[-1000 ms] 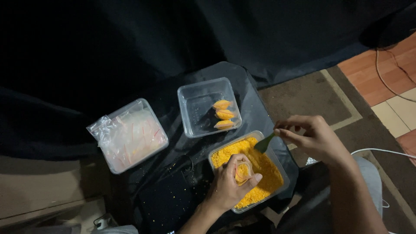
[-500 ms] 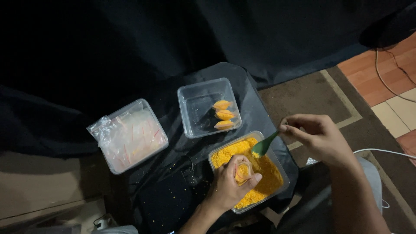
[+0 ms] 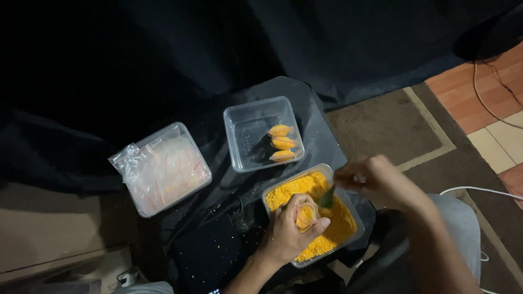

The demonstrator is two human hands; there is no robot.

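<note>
Head view: the left hand (image 3: pixel 289 234) is curled around a small clear shell (image 3: pixel 305 216) with orange filling inside, fingers wrapped and pinching it at the top. It holds the shell just over the near tub (image 3: pixel 348 188), a clear rectangular tub filled with orange crumbs (image 3: pixel 340 226).

The right hand (image 3: pixel 376 179) is blurred; its fingers are pressed together, pinching a green spoon (image 3: pixel 328 198) by the handle. The spoon's tip dips toward the crumbs, just right of the shell.

Just beyond the near tub stands a second clear tub (image 3: pixel 245 139). In its right part lie 3 filled orange pieces (image 3: pixel 283 143), stacked in a short row from far to near and touching or nearly so; the rest of the tub is bare.

To the left, well apart from both tubs, sits a third tub (image 3: pixel 163 169) holding a crumpled clear plastic bag with pale contents streaked red and yellow; what they are cannot be told.

All 3 tubs stand on a small worktop (image 3: pixel 218 256) covered in black cloth, with orange crumbs scattered on it near the left hand. Dark cloth fills the far side. On the right are a brown rug (image 3: pixel 381 125) and tiled floor (image 3: pixel 490 92), with a white cable (image 3: pixel 479 189) near the person's knee.
</note>
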